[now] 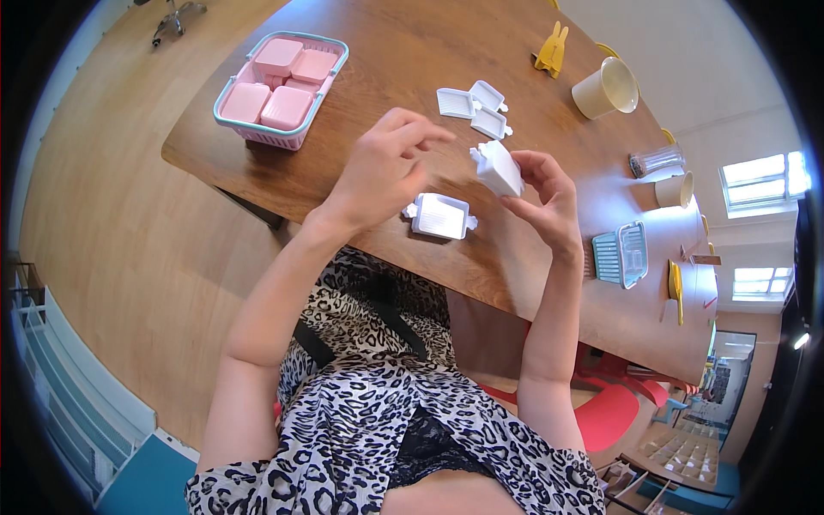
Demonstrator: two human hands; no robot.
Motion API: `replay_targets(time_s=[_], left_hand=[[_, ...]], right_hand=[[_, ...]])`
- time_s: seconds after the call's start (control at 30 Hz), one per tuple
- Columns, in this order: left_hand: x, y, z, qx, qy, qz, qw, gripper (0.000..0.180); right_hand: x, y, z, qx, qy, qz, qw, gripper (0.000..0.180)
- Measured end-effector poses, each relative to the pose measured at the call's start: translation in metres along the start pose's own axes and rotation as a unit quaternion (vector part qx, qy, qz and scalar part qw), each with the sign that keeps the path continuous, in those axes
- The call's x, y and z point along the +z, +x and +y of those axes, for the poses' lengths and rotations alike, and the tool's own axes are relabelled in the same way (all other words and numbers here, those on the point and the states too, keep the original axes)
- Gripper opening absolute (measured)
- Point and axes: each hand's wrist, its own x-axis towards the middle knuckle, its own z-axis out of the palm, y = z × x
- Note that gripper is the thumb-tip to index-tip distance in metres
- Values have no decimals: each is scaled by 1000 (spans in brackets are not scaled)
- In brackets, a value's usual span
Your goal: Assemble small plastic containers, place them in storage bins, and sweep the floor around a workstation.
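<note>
My right hand [549, 199] grips a small white plastic box [502, 169] with a scalloped tab, held tilted above the table between thumb and fingers. To its left, my left hand [384, 167] hovers, slightly blurred, with its index finger stretched toward the box and nothing visible in it. Below the hands, near the table edge, lies an open white tray-shaped piece [441, 216] with small tabs at both ends. Farther back, several similar shallow white pieces lie close together, among them a ribbed one [456, 103] and a tabbed one [490, 123].
A pink basket with a light-blue rim [281, 137] holds several pink boxes [287, 107] at the left. Toward the right stand a yellow rabbit-shaped object [552, 50], a cream bucket [592, 94], a clear jar [657, 161] and a light-blue basket [608, 256] on the wooden table [360, 60].
</note>
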Motion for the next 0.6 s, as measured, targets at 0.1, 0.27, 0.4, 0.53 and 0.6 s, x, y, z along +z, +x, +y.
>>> replay_targets(time_s=[0.1, 0.27, 0.4, 0.53, 0.6], left_hand=[[-12, -24, -8, 36, 104, -1, 994, 32], [-8, -59, -16, 30, 88, -16, 995, 26], [-6, -67, -14, -14, 86, -2, 996, 31], [-12, -59, -6, -40, 34, -14, 999, 54], [-6, -56, -4, -12, 48, -34, 998, 65]], right_hand=[[-1, -8, 1, 4, -21, 2, 1000, 55], [3, -14, 0, 17, -12, 11, 1000, 55], [5, -16, 1, 13, -15, 6, 1000, 55], [24, -23, -5, -23, -43, -28, 998, 53], [36, -27, -8, -26, -99, -42, 994, 54]])
